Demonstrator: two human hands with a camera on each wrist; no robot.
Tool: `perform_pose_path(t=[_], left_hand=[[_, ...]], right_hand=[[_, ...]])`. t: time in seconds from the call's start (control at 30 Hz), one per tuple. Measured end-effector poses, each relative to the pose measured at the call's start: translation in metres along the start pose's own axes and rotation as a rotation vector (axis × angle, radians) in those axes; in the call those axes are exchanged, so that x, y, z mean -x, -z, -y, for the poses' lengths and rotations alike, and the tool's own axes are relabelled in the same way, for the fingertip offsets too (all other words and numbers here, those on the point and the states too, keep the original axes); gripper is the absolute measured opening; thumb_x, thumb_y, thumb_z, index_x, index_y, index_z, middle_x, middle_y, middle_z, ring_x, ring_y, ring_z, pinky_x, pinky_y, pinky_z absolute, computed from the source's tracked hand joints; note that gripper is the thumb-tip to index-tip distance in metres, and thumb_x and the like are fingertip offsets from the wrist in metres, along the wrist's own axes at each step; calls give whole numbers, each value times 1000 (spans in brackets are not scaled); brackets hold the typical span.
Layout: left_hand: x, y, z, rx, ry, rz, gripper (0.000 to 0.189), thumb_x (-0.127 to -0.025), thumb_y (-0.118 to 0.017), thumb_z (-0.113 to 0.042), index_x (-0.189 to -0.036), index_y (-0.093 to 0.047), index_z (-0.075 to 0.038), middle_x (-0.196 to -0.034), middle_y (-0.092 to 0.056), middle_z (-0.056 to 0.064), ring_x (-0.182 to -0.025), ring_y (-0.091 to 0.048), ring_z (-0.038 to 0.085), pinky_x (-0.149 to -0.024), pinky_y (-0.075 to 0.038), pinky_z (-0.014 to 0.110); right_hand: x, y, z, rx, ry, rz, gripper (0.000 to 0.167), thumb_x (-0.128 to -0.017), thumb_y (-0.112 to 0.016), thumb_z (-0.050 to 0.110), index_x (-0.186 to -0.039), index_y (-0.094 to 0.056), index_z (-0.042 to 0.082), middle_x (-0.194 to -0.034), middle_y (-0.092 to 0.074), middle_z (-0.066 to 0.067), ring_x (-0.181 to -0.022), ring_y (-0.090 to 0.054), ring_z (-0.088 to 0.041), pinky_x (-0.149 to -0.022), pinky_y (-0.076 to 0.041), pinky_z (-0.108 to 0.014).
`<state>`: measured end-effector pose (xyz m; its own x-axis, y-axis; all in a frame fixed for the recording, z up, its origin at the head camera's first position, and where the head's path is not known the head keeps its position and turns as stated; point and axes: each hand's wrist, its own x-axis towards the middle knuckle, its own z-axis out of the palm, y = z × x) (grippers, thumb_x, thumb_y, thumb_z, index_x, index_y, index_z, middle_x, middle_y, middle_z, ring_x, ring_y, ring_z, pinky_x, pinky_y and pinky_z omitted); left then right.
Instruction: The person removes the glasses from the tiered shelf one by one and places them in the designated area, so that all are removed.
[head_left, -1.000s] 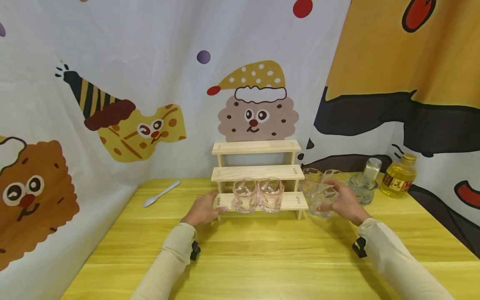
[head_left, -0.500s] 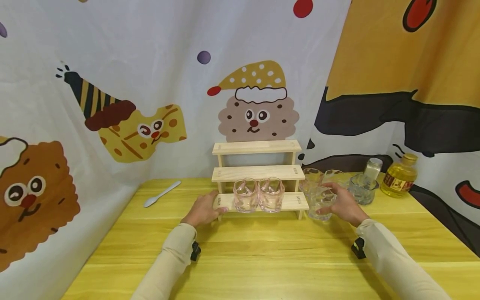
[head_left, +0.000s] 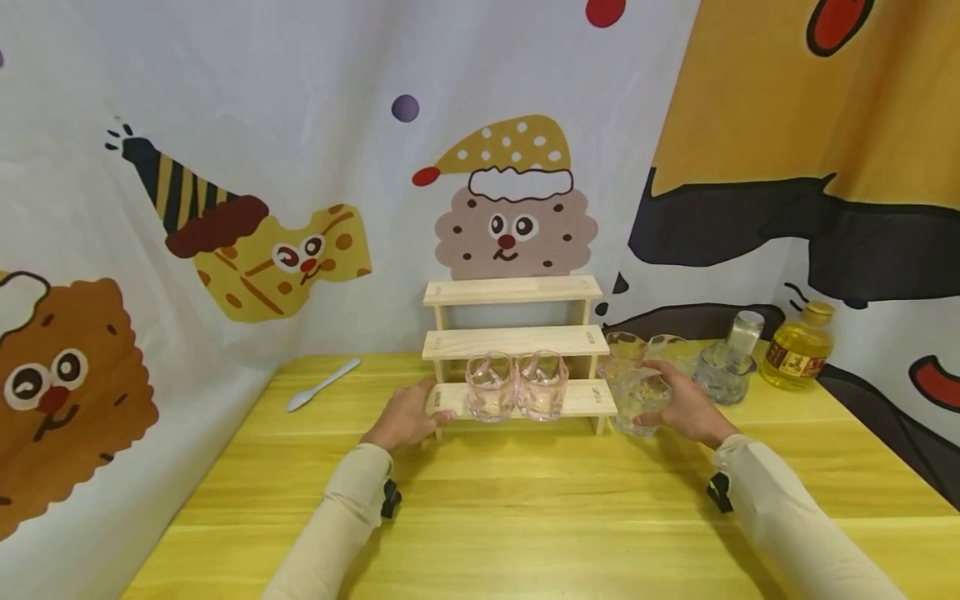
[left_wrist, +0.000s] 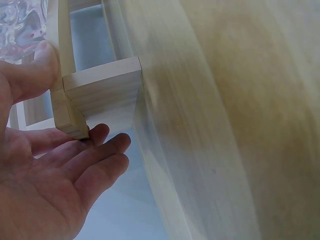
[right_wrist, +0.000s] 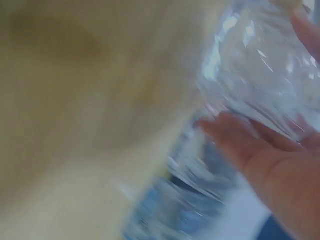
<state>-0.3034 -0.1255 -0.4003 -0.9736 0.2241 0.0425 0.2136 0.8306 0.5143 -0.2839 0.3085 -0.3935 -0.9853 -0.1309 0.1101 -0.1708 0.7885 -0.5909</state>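
Note:
A three-tier wooden rack [head_left: 517,342] stands against the backdrop, with two pink-tinted tumblers [head_left: 491,388] side by side on its lowest step. My left hand [head_left: 406,417] grips the left end of that step; in the left wrist view the thumb lies at the top of the board [left_wrist: 65,45] and the fingers are underneath. Off the rack's right end, my right hand [head_left: 686,406] holds a clear glass tumbler [head_left: 636,403] upright, thumb on the near side. The right wrist view, blurred, shows the tumbler [right_wrist: 265,75] between thumb and fingers.
Behind the right hand are another pinkish tumbler [head_left: 624,348] and a clear one [head_left: 667,350]. Farther right stand a clear glass bowl [head_left: 722,382], a small jar [head_left: 745,333] and a bottle of yellow oil [head_left: 798,350]. A white spoon [head_left: 324,385] lies at the left on the table [head_left: 480,517].
My right hand has shifted the clear tumbler slightly left, closer to the rack's right end. The left hand stays on the step; the head view has tipped down and back up slightly.

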Motion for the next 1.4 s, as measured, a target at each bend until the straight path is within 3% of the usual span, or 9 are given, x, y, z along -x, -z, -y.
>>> perform_pose_path(t=[0.17, 0.33, 0.67, 0.87, 1.03, 1.2, 1.4], left_hand=[[0, 0, 0, -3, -28, 0, 69, -93, -72, -35, -148, -45, -3, -108, -69, 16, -91, -63, 26, -79, -52, 42], [-1, 0, 2, -4, -20, -1, 69, -94, -71, -36, -148, -45, -4, -112, -69, 16, -93, -64, 27, -80, -52, 44], [1, 1, 1, -8, -26, -7, 69, -94, -72, -36, -148, -44, -3, -118, -68, 19, -105, -66, 34, -91, -53, 49], [1, 1, 0, 5, -15, 2, 70, -94, -71, -36, -149, -43, -4, -107, -69, 15, -89, -64, 25, -80, -53, 42], [-1, 1, 0, 5, -11, 6, 70, -94, -71, -36, -150, -43, -5, -113, -69, 16, -94, -65, 27, -85, -53, 45], [-1, 1, 0, 7, -8, 2, 69, -94, -71, -36, -149, -44, -5, -111, -69, 15, -93, -65, 26, -84, -53, 44], [0, 1, 0, 12, -8, 3, 70, -94, -71, -36, -150, -42, -4, -117, -68, 18, -103, -66, 31, -92, -53, 48]], right_hand=[[10, 13, 20, 152, 18, -32, 104, -78, -87, 20, -156, -23, -3, -148, -41, -38, -129, -43, -59, -99, -40, -72], [19, 17, 46, 189, 96, -126, 92, -81, -84, 21, -154, -31, -2, -143, -50, -34, -127, -48, -55, -100, -39, -72], [13, -15, 82, -99, 229, -77, 81, -85, -81, 15, -151, -37, 3, -145, -51, -30, -133, -50, -49, -103, -46, -62], [2, -41, 99, -270, 191, -21, 81, -86, -79, 11, -153, -34, 6, -145, -50, -27, -134, -50, -47, -107, -44, -61], [-9, -54, 109, -376, 175, -33, 88, -84, -82, 14, -155, -31, 5, -148, -47, -27, -133, -51, -47, -107, -45, -59], [-14, -64, 116, -425, 134, -45, 92, -81, -84, 14, -155, -30, 5, -153, -43, -26, -136, -48, -49, -107, -46, -55], [-18, -71, 119, -393, 139, -95, 89, -82, -84, 15, -154, -33, 4, -142, -53, -25, -132, -51, -47, -105, -48, -56]])
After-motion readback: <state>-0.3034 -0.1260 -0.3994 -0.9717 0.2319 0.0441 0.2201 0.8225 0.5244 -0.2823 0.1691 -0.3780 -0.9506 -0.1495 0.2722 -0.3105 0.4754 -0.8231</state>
